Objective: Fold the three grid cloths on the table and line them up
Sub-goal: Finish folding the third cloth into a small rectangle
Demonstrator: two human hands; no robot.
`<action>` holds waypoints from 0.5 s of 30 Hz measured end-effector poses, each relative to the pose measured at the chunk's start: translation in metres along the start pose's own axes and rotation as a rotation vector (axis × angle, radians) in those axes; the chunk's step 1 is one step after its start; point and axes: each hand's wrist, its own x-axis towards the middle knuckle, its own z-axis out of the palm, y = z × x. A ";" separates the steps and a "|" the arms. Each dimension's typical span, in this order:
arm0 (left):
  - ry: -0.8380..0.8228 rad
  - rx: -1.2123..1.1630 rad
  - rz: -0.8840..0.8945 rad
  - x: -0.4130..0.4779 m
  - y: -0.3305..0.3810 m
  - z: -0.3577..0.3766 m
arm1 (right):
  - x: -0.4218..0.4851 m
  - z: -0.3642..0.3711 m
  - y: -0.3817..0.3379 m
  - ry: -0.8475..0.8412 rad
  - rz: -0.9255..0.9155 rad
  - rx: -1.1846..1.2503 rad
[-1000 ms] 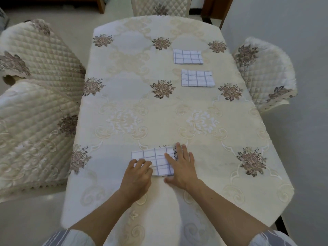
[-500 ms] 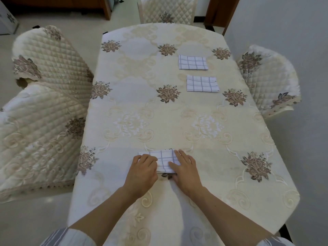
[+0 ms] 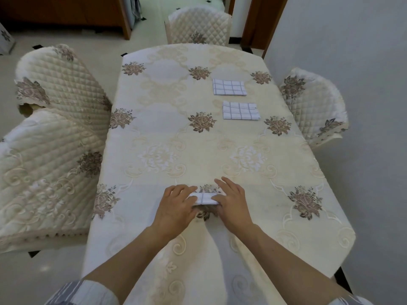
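Head view: the third cloth (image 3: 203,198) is being held between both hands on the table (image 3: 154,128), a narrow folded strip with its long axis running left to right. Its left end is being gripped under the curled fingers of the left hand (image 3: 176,208). Its right end is being pressed by the right hand (image 3: 233,205), which has straight, spread fingers and nothing clasped. The near folded cloth (image 3: 240,110) and the far folded cloth (image 3: 229,87) are lying well ahead, slightly right of the right hand, the nearer hand. Likely next: the strip is carried forward-right, its axis parallel to theirs.
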 end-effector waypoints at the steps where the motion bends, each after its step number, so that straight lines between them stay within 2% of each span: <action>1: 0.024 0.012 0.031 0.002 0.002 0.001 | -0.004 -0.005 0.000 0.006 -0.007 -0.003; 5: 0.083 0.051 0.171 0.012 0.011 0.004 | -0.026 -0.026 0.015 0.044 0.034 -0.023; 9: 0.059 0.079 0.327 0.018 0.025 0.006 | -0.058 -0.048 0.043 0.065 0.093 -0.074; 15: 0.046 0.034 0.319 0.034 0.066 0.007 | -0.101 -0.068 0.077 0.136 0.153 -0.046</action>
